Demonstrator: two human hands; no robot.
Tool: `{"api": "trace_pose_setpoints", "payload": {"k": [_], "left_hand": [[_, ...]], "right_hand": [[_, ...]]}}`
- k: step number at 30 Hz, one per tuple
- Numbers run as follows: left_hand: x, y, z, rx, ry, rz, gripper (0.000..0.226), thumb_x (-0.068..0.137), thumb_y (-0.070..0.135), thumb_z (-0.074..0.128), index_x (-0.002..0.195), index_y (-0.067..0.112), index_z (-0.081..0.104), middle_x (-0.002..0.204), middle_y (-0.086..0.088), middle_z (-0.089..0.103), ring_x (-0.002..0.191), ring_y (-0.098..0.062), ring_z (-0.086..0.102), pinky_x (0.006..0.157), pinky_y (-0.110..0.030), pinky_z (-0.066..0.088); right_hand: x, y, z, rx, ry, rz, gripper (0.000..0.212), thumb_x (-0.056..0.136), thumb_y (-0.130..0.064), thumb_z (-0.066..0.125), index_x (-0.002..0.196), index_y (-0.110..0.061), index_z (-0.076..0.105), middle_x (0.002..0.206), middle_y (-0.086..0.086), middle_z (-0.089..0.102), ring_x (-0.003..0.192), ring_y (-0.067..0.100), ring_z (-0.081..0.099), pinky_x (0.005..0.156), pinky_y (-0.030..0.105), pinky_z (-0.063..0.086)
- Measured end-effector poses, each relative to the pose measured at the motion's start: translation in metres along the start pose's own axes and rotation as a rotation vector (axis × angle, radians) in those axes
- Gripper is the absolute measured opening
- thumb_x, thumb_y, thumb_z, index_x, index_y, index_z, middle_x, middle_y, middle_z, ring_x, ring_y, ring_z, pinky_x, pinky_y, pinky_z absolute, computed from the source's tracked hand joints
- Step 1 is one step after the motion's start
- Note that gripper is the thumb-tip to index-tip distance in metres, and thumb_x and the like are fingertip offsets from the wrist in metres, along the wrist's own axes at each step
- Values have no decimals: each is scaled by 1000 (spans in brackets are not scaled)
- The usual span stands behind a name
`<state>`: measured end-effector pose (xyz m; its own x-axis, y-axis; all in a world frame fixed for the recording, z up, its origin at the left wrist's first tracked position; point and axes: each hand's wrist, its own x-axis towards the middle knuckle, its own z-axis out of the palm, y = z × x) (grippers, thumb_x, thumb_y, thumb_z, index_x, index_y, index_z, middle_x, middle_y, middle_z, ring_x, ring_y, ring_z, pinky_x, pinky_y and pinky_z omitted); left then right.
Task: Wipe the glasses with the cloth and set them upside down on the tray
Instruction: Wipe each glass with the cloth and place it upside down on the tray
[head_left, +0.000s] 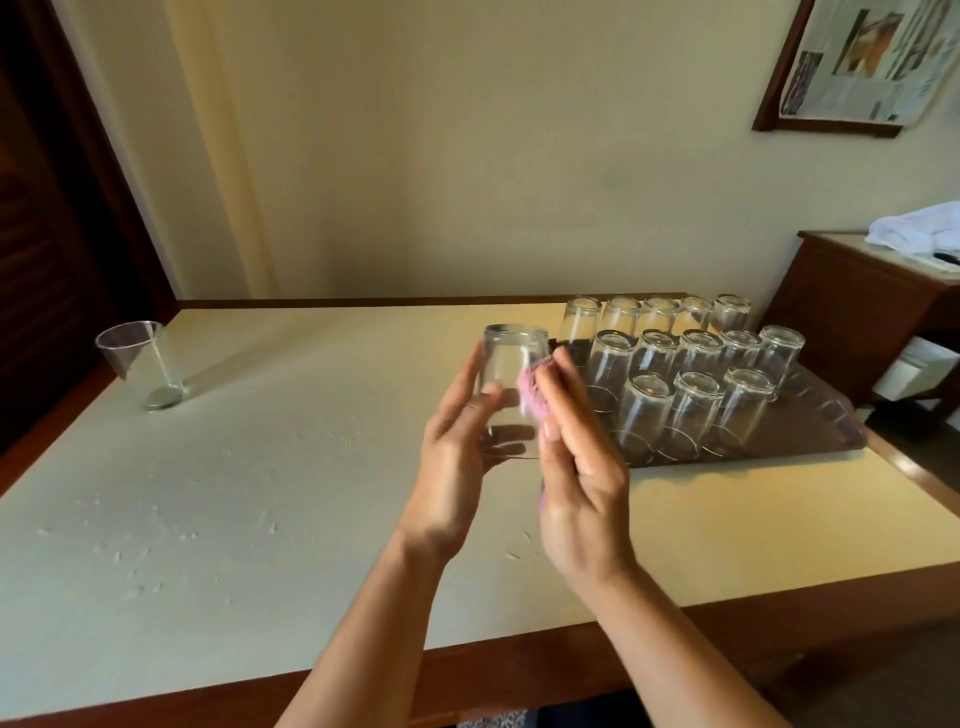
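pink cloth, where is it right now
In the head view the pink cloth sits just right of centre, pressed by the right hand against the held glass, left of the tray.

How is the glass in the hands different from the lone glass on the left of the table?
The held glass is base up, lifted off the table; the lone glass stands upright on it. The held glass is gripped by the left hand while the right hand presses a pink cloth against it; the lone glass is untouched. Both are clear tumblers.
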<state>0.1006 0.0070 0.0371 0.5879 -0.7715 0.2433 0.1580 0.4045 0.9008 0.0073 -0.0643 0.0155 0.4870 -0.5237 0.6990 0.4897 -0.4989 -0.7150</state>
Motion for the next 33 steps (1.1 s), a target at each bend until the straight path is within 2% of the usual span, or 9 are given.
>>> {"api": "trace_pose_setpoints", "payload": {"k": [4, 8, 13, 17, 21, 24, 26, 28, 33], "left_hand": [[-9, -3, 18, 53, 136, 111, 75, 90, 39, 74, 157, 34, 40, 138, -5, 68, 124, -25, 67, 98, -37, 55], [1, 4, 11, -42, 211, 97, 37, 94, 46, 63, 121, 22, 67, 110, -4, 70, 98, -28, 61, 88, -45, 48], [-13, 5, 16, 57, 9, 46, 66, 98, 29, 65, 159, 28, 40, 131, -12, 70, 104, -32, 71, 95, -46, 58], [-8, 7, 20, 63, 191, 182, 61, 100, 32, 67, 156, 30, 42, 137, -6, 67, 113, -22, 70, 97, -42, 57], [-8, 5, 9, 65, 143, 131, 60, 96, 42, 56, 153, 44, 40, 139, 2, 64, 112, -26, 70, 96, -40, 56], [-16, 5, 15, 101, 106, 147, 71, 95, 30, 70, 159, 22, 40, 131, -2, 67, 111, -19, 70, 100, -38, 57], [-14, 9, 19, 133, 88, 183, 52, 94, 26, 70, 142, 9, 59, 119, -13, 68, 101, -14, 69, 90, -33, 57], [-8, 15, 20, 99, 137, 190, 41, 95, 27, 68, 132, 9, 65, 111, -4, 71, 99, -13, 69, 86, -29, 55], [-7, 4, 15, 116, 95, 77, 54, 100, 43, 61, 150, 28, 48, 134, -6, 69, 112, -32, 71, 94, -50, 59]], "right_hand": [[24, -5, -5, -71, 52, 8, 43, 106, -4, 42, 148, -8, 47, 162, 10, 37, 151, 25, 36, 120, 57, 33], [-12, -9, 11, -19, 35, 18, 43, 106, -10, 43, 148, -17, 49, 163, 5, 38, 152, 28, 34, 122, 50, 33], [18, -9, -4, 49, 130, 28, 45, 106, -15, 44, 148, -28, 49, 162, 13, 38, 150, 32, 36, 120, 59, 31], [5, -13, 8, 85, 48, 76, 45, 105, -7, 42, 149, -14, 49, 163, 12, 35, 148, 28, 41, 120, 53, 34], [-12, -10, 9, 39, 57, 53, 44, 105, -3, 42, 147, -14, 48, 162, 7, 39, 150, 27, 37, 120, 54, 34], [15, -15, -3, 58, 117, 67, 43, 106, -8, 42, 147, -19, 47, 159, 11, 42, 149, 27, 39, 121, 57, 32], [25, -17, -5, 16, 139, 64, 43, 106, -8, 42, 148, -20, 46, 158, 8, 44, 150, 23, 39, 121, 56, 32], [14, -20, 3, 95, 106, 83, 46, 106, -5, 40, 151, -16, 42, 160, 10, 42, 148, 25, 40, 121, 54, 32], [-10, -8, 11, 63, 139, 72, 46, 106, -20, 44, 150, -30, 46, 162, 8, 39, 149, 27, 39, 120, 54, 34]]}}
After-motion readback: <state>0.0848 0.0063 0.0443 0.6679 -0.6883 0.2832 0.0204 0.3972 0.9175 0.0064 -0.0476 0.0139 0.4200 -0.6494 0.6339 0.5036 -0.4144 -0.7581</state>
